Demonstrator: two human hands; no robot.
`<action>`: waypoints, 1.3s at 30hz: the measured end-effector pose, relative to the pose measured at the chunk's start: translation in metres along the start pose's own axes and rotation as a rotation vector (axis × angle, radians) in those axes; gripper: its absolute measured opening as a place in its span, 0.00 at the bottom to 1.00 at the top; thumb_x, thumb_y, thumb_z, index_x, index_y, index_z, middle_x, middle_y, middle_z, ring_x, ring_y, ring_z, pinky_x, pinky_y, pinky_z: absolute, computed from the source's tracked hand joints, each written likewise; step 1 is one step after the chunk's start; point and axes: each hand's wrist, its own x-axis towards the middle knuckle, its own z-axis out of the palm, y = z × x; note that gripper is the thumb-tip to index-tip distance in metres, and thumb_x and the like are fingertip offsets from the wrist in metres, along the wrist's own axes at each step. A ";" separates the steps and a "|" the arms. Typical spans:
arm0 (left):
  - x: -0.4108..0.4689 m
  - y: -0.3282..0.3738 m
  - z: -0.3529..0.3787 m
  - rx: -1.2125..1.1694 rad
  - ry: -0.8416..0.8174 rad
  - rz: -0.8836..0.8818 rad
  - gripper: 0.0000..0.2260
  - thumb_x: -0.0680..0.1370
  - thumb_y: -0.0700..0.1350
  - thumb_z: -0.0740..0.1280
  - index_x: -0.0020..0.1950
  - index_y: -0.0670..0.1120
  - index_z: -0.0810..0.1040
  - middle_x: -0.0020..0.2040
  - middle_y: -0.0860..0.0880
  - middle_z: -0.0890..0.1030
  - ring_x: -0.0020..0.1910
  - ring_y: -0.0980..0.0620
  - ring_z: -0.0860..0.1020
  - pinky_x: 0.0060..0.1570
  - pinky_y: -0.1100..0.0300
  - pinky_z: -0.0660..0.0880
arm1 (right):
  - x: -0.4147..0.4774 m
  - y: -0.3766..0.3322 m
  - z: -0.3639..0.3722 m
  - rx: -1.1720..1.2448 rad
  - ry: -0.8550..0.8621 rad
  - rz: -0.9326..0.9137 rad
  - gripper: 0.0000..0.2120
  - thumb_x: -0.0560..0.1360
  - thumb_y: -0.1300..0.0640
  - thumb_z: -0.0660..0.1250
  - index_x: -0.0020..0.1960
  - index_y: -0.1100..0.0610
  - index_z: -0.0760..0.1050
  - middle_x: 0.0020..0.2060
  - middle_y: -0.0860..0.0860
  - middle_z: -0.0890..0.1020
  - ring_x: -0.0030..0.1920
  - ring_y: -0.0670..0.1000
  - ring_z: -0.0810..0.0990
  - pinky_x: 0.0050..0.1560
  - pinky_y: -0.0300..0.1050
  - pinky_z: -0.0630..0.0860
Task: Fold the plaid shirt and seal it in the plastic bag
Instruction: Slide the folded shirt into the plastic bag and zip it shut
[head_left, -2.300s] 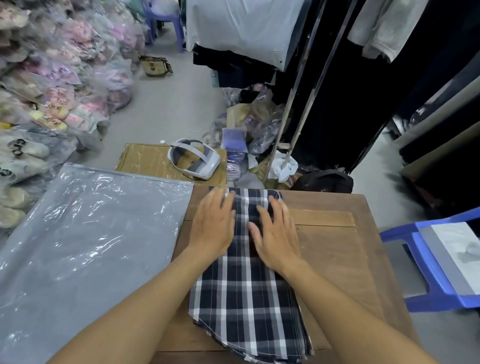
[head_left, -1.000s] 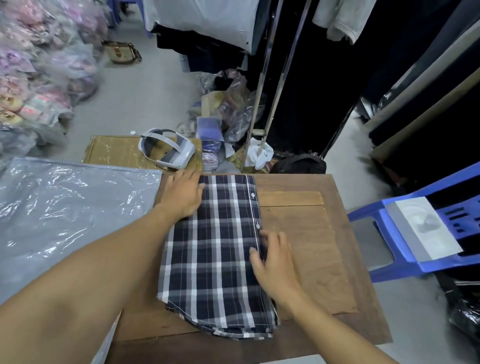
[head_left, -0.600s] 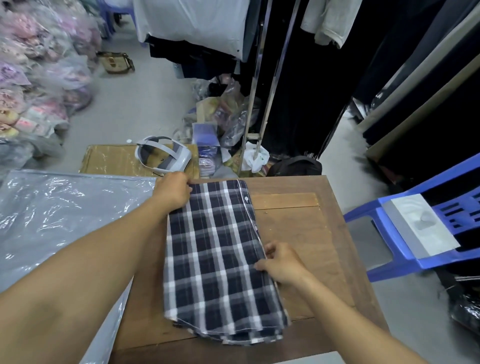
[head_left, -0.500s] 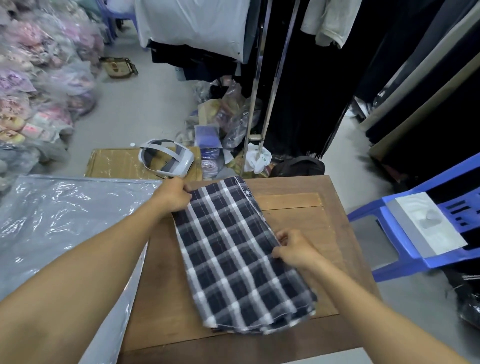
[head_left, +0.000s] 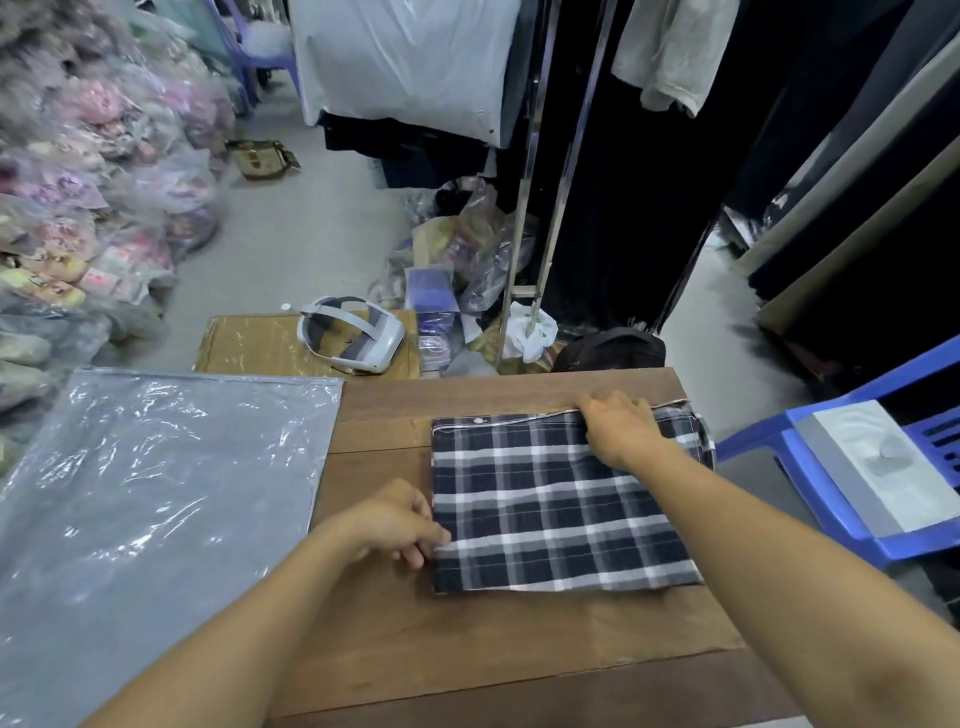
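Note:
The plaid shirt, dark blue with white checks, lies folded into a wide rectangle on the wooden table, its long side running left to right. My left hand pinches the shirt's near-left edge. My right hand rests on the far edge toward the right, fingers curled over the fabric. A white button shows at the far-left corner. The clear plastic bag lies flat to the left, overlapping the table's left edge.
A white headset sits on a brown box beyond the table. A blue plastic chair holding a grey-and-white item stands at the right. Bagged goods pile up at the left; a metal rack with dark hanging clothes stands behind.
The shirt has been turned about a quarter turn on the table, from lengthwise to crosswise. My left hand moved from the far corner to the near-left edge; my right hand to the far edge.

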 end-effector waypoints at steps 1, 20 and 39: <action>-0.001 0.000 0.002 0.002 -0.006 0.001 0.10 0.74 0.46 0.74 0.40 0.46 0.74 0.39 0.47 0.85 0.28 0.55 0.81 0.24 0.67 0.68 | 0.001 0.000 0.002 -0.003 0.017 -0.008 0.24 0.75 0.65 0.59 0.70 0.52 0.67 0.59 0.56 0.79 0.63 0.59 0.72 0.64 0.59 0.67; 0.007 -0.103 -0.095 0.346 0.779 -0.085 0.36 0.75 0.68 0.57 0.78 0.50 0.56 0.81 0.45 0.51 0.79 0.42 0.50 0.76 0.43 0.49 | -0.025 -0.151 -0.013 0.453 0.082 -0.531 0.10 0.78 0.53 0.64 0.59 0.49 0.74 0.50 0.44 0.70 0.55 0.48 0.67 0.58 0.47 0.70; -0.016 -0.097 -0.094 -0.267 0.792 0.024 0.18 0.75 0.62 0.62 0.51 0.50 0.80 0.47 0.51 0.84 0.50 0.47 0.81 0.51 0.52 0.78 | 0.005 -0.284 -0.010 0.948 -0.141 -0.187 0.06 0.75 0.62 0.69 0.44 0.53 0.75 0.43 0.52 0.82 0.45 0.52 0.81 0.44 0.46 0.78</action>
